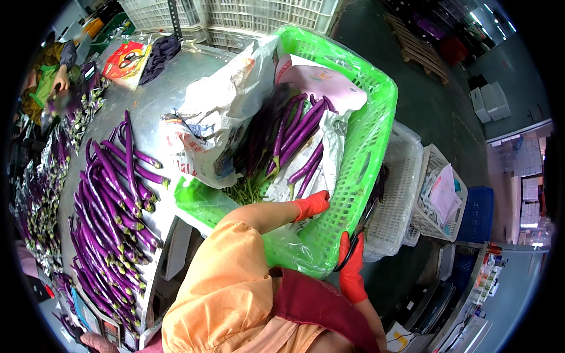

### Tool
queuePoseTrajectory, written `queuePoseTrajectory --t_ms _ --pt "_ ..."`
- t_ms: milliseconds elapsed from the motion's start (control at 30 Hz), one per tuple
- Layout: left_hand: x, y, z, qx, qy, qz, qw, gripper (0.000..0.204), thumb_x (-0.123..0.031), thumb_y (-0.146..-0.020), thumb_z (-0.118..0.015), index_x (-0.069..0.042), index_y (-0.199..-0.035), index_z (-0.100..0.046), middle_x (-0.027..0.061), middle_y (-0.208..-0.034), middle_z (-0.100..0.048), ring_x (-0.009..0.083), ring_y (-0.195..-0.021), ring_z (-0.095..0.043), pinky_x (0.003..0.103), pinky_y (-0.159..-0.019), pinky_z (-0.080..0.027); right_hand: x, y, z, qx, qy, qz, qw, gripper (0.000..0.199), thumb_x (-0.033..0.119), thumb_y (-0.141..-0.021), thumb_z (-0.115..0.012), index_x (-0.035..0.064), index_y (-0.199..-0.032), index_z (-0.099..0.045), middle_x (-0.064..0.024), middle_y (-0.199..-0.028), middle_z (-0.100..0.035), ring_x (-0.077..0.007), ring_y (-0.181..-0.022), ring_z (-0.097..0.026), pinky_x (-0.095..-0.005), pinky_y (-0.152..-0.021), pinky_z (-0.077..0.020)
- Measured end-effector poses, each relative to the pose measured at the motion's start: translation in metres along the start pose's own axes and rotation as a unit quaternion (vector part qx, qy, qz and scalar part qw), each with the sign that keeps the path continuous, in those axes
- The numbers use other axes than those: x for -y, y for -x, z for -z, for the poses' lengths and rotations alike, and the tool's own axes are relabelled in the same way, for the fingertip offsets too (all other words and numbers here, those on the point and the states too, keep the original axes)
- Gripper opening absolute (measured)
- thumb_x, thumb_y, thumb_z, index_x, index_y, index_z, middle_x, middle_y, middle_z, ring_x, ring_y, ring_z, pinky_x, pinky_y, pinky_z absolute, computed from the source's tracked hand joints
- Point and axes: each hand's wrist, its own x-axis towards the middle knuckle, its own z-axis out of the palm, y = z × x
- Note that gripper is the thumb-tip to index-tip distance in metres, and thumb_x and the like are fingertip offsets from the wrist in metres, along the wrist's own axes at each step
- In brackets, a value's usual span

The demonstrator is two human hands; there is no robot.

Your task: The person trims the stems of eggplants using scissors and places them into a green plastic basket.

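Note:
A bright green plastic crate (pixel 365 159), lined with clear plastic and newspaper (pixel 212 123), holds several long purple eggplants (pixel 294 132). My left hand (pixel 312 205), in a red-orange glove, reaches into the crate's near end and rests on the paper just below the eggplants; whether it grips anything is hidden. My right hand (pixel 351 267), gloved the same, is outside the crate's near right wall and is closed on a pair of black-handled scissors (pixel 358 230) that point up along the wall.
A metal table (pixel 156 94) at left carries a large heap of purple eggplants (pixel 112 200). White crates (pixel 397 200) and a blue crate (pixel 477 212) stand on the right, and more white crates (pixel 247 15) at the back. Another person (pixel 56 73) works at far left.

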Motion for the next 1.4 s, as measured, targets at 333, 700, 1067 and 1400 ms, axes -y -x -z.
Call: queuePoseTrajectory --t_ms 333,700,1067,1400 --pt "-0.005 -0.024 0.112 -0.167 -0.294 -0.109 0.935 0.037 -0.020 -0.078 -0.057 -0.005 -0.112 -0.064 0.0162 -0.088 -0.068 0.0314 -0.079 -0.066 0.041 -0.072 -0.053 0.029 0.002 0.007 0.020 -0.100 -0.051 0.994 0.040 0.014 -0.092 -0.057 -0.0014 -0.127 -0.045 -0.0141 -0.106 -0.057 -0.0207 -0.094 -0.054 -0.0324 -0.084 -0.0442" --pt "-0.005 -0.045 0.038 -0.158 -0.436 0.204 0.862 0.085 -0.014 -0.084 -0.057 -0.023 -0.150 -0.005 0.0213 -0.127 -0.049 0.0313 -0.102 -0.057 0.045 -0.079 -0.047 0.048 0.004 0.021 0.067 -0.043 -0.148 0.986 0.039 0.022 -0.096 -0.052 0.0008 -0.128 -0.044 -0.0146 -0.111 -0.057 -0.0203 -0.098 -0.055 -0.0332 -0.086 -0.0435" --pt "-0.015 -0.018 0.114 -0.298 -0.372 0.068 0.876 0.054 -0.008 -0.076 -0.056 -0.012 -0.129 -0.045 0.0186 -0.120 -0.052 0.0318 -0.112 -0.053 0.042 -0.091 -0.044 0.042 -0.001 0.013 0.065 -0.106 -0.107 0.986 0.039 0.020 -0.095 -0.053 -0.0006 -0.127 -0.044 -0.0159 -0.109 -0.057 -0.0242 -0.096 -0.055 -0.0351 -0.085 -0.0430" --pt "-0.002 -0.065 0.110 -0.218 -0.490 0.271 0.800 0.068 -0.009 -0.092 -0.047 -0.039 -0.146 -0.018 0.0219 -0.124 -0.047 0.0314 -0.102 -0.060 0.044 -0.080 -0.051 0.025 0.005 0.018 0.082 -0.042 -0.067 0.994 0.038 0.022 -0.096 -0.050 0.0006 -0.127 -0.045 -0.0169 -0.111 -0.056 -0.0257 -0.098 -0.054 -0.0366 -0.087 -0.0419"
